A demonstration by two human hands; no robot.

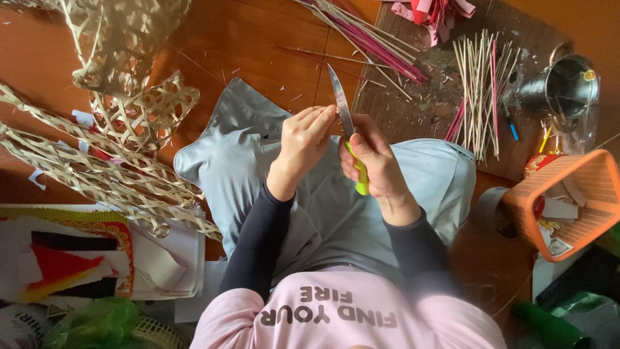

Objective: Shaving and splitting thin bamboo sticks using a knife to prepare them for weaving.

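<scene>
Steel knife blade pointing away, upright.

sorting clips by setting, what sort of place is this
Likely a home craft spot on a wooden floor: woven bamboo frames, a pile of thin sticks, and a knife in the right hand.

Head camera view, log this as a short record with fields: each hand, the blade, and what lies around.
right hand: grips green-handled steel knife, blade pointing away
left hand: fingertips at the blade; anything pinched cannot be told
lap: grey cloth
person's left: woven bamboo strip lattices
ahead: thin bamboo sticks, metal cup
person's right: orange plastic basket
</scene>
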